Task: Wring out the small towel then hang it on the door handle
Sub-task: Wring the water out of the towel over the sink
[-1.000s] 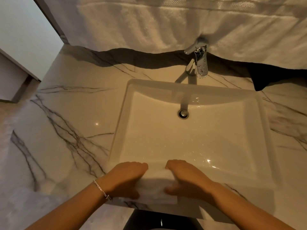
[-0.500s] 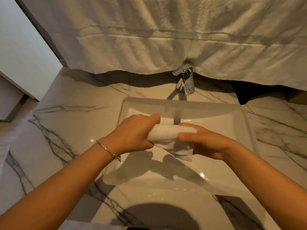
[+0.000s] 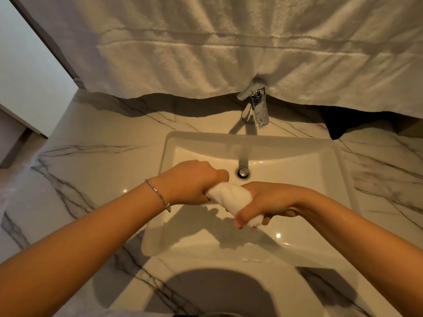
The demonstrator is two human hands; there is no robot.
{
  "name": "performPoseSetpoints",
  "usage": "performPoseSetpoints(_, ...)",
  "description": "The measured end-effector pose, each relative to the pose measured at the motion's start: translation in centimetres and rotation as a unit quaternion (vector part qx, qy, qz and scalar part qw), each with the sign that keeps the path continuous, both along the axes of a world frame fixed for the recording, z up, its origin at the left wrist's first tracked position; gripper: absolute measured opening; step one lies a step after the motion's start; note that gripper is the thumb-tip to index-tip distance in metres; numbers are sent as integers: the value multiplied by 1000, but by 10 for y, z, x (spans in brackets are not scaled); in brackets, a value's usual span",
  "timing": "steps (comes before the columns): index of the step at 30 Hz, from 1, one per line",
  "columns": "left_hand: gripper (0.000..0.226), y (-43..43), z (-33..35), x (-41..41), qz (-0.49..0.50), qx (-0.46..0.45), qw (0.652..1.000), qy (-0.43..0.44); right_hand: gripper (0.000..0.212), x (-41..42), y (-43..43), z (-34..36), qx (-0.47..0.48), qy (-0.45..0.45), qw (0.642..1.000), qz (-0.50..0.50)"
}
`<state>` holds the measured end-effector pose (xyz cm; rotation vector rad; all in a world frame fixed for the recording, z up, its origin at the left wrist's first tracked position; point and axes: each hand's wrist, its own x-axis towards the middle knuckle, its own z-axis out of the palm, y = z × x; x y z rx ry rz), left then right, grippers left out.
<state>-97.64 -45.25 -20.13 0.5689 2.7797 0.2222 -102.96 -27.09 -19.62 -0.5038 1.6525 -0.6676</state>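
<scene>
The small white towel (image 3: 231, 195) is rolled and twisted into a thick rope above the white sink basin (image 3: 320, 197). My left hand (image 3: 192, 181), with a thin bracelet at the wrist, grips the towel's upper left end. My right hand (image 3: 267, 200) grips the lower right end, and a short tail of cloth sticks out below its fingers. Both hands hold the towel in the air over the basin, in front of the drain (image 3: 243, 172). No door handle is in view.
A chrome faucet (image 3: 257, 106) stands behind the basin. A large white towel (image 3: 229, 46) hangs across the wall above it and touches the faucet's top. Veined marble counter (image 3: 91, 170) surrounds the sink. A wall edge and a pale door or panel (image 3: 27, 65) lie at far left.
The towel went from the sink's front edge up over the basin. Since half a second ago the hands have twisted it: the right hand turned downward and the roll now slants down to the right.
</scene>
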Motion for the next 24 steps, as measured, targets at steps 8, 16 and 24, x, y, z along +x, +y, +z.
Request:
performPoseSetpoints(8,26,-5,-17,-5,111,176,886,-415,36,27,-16,-17,39,492,853,170)
performPoseSetpoints(16,23,2,-18,-4,66,58,996,-13,45,5,-3,-11,-5,382,924,11)
performPoseSetpoints(24,56,0,-4,-12,146,250,908,-303,37,-1,13,5,-76,575,806,119)
